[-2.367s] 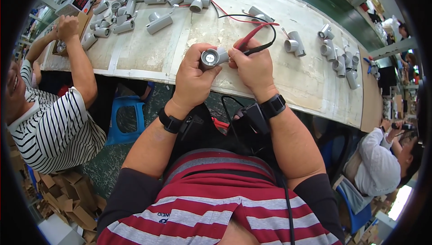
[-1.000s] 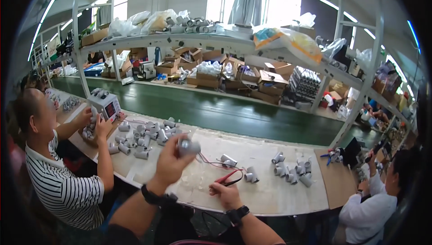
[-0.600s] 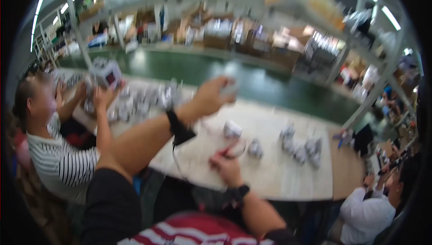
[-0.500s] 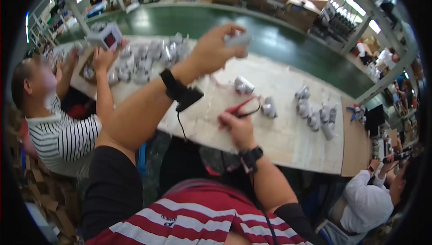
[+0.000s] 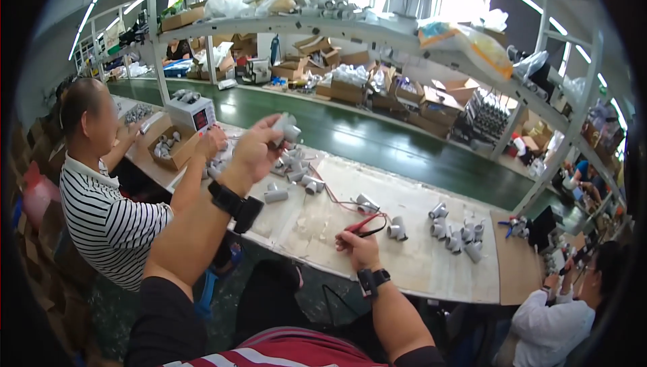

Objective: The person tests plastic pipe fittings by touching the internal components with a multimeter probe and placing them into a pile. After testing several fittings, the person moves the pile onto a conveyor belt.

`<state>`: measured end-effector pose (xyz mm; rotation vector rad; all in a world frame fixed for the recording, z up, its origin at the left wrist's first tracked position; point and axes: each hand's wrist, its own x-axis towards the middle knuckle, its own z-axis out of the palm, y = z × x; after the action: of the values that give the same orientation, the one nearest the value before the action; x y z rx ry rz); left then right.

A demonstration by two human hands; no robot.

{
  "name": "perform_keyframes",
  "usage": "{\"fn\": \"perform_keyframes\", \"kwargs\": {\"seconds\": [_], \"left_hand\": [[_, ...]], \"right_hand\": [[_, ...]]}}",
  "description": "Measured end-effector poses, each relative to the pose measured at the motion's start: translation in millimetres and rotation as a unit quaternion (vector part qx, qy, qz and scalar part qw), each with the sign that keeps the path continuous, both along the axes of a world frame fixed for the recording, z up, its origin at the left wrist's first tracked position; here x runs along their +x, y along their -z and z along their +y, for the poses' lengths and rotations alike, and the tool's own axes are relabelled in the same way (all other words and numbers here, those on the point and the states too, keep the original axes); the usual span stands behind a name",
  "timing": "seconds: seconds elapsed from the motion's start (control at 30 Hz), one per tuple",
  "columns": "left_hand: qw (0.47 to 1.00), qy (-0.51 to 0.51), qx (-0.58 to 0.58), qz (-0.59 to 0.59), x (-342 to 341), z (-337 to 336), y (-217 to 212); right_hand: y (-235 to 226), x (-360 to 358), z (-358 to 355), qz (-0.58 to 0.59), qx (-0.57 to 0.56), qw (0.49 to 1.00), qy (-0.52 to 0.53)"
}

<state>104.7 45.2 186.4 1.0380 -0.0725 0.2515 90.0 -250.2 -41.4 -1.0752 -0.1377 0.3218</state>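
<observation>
Raised over the far left side of the table, my left hand (image 5: pixel 255 155) is closed around a grey tee-shaped fitting (image 5: pixel 288 129), which sticks out beyond the fingertips. My right hand (image 5: pixel 359 246) is lower, near the table's middle, gripping a pair of test clips. One is a red clip (image 5: pixel 361 224), the other a black clip (image 5: pixel 375 229); a thin red wire trails toward the back. Beyond the clips lies a grey fitting (image 5: pixel 366 203), and another fitting (image 5: pixel 397 229) stands to their right.
Several grey fittings (image 5: pixel 453 239) are grouped on the right of the table (image 5: pixel 323 246). More fittings (image 5: pixel 294 165) lie at the left, near a co-worker in a striped shirt (image 5: pixel 111 212), a carton (image 5: pixel 172 144) and a white box with a red display (image 5: pixel 195 112). Another person (image 5: pixel 552 316) works at far right.
My view has tilted up, showing more of the shelf and windows. My left hand has moved left with the grey fitting; my right hand still holds the clips in about the same place.
</observation>
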Motion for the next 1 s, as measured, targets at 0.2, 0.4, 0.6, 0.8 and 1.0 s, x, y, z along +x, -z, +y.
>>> {"fn": "perform_keyframes", "kwargs": {"seconds": [0.2, 0.4, 0.6, 0.8, 1.0], "left_hand": [[0.911, -0.15, 0.33, -0.195, 17, 21, -166], [0.728, -0.286, 0.588, -0.205, 143, 22, -266], [0.517, -0.38, 0.676, -0.363, 286, 2, -306], [0.428, -0.356, 0.742, -0.374, 428, 42, -305], [0.593, -0.228, 0.721, -0.276, 461, 16, -314]], "right_hand": [[1, 0, 1, 0.019, 0.009, 0.999, -0.026], [-9, -2, 0, 0.054, -0.002, 0.998, -0.046], [-8, 9, -16, 0.066, -0.006, 0.992, -0.109], [-18, 16, -14, 0.153, -0.006, 0.982, -0.109], [-14, 17, -13, 0.185, -0.032, 0.975, -0.116]]}}
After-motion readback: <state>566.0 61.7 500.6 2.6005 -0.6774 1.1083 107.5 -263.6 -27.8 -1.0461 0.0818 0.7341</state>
